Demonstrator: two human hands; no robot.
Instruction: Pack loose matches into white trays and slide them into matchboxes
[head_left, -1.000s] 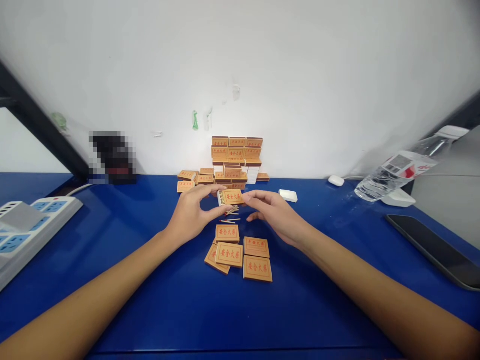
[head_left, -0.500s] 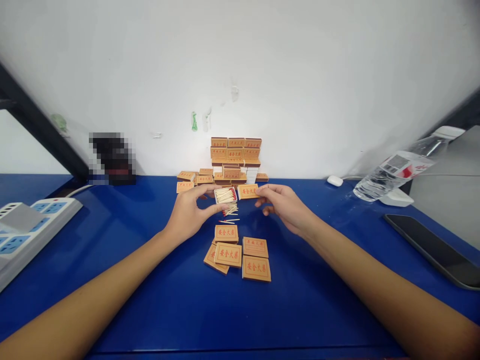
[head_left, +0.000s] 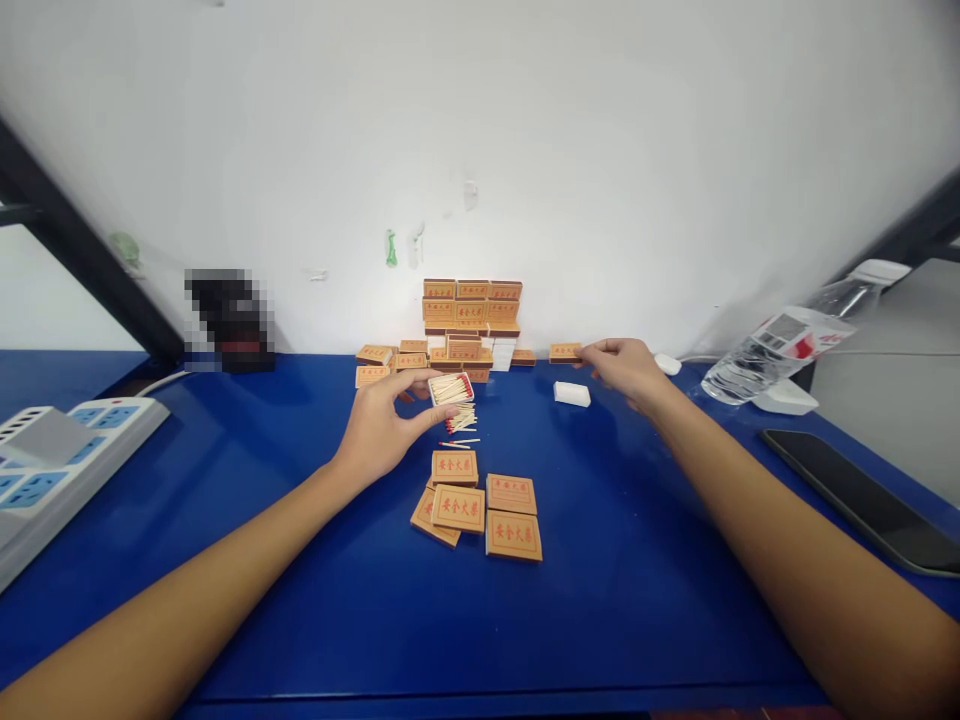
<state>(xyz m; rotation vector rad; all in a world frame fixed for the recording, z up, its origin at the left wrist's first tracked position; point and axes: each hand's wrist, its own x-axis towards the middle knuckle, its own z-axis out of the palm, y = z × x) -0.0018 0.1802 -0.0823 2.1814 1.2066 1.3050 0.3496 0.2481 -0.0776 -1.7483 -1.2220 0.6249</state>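
Note:
My left hand pinches a white matchbox tray full of red-tipped matches. Under it lies a small heap of loose matches, with a few more just nearer to me. At the back of the table, close to the wall, my right hand grips the right end of an orange matchbox; I cannot tell whether a tray is inside it. A separate white tray lies on the table in front of that matchbox, left of my right hand.
Stacked matchboxes lean against the wall, with others to their left. Several matchboxes lie nearer me. A power strip is at left; a tilted water bottle, phone and white earbud case are at right.
My right hand has moved right and away from me with the matchbox, parting from the left hand. The white tray on the table now shows. My left hand has stayed put with its tray.

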